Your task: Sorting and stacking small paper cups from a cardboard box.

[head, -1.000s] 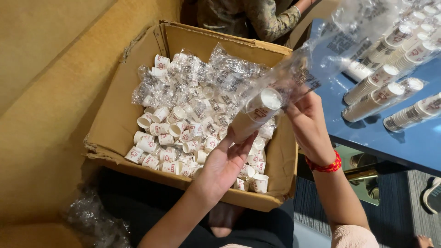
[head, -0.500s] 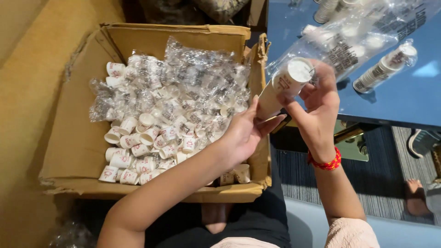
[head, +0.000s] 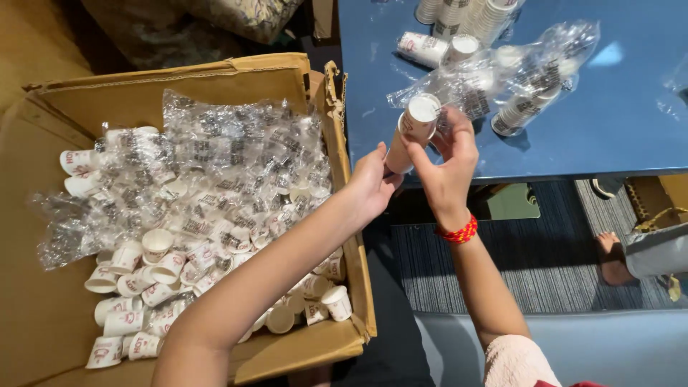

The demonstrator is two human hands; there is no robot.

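My left hand (head: 373, 183) grips the lower end of a stack of small white paper cups (head: 410, 131), held tilted just over the near edge of the blue table (head: 616, 122). My right hand (head: 446, 161), with a red bead bracelet at the wrist, holds the stack's upper part, fingers around it. A clear printed plastic sleeve (head: 502, 75) trails from the stack's top up and to the right over the table. To the left stands an open cardboard box (head: 236, 79) full of loose cups and plastic-wrapped cup stacks.
More cup stacks (head: 437, 49) and wrapped stacks (head: 527, 107) lie on the table's far side. Another person's bare foot (head: 615, 259) rests on the grey carpet at the right, under the table edge. A patterned cushion (head: 244, 14) sits beyond the box.
The view has swung right, from over the box toward the table. Both hands have carried the cup stack right to the table edge, and the plastic sleeve has slid further off the stack.
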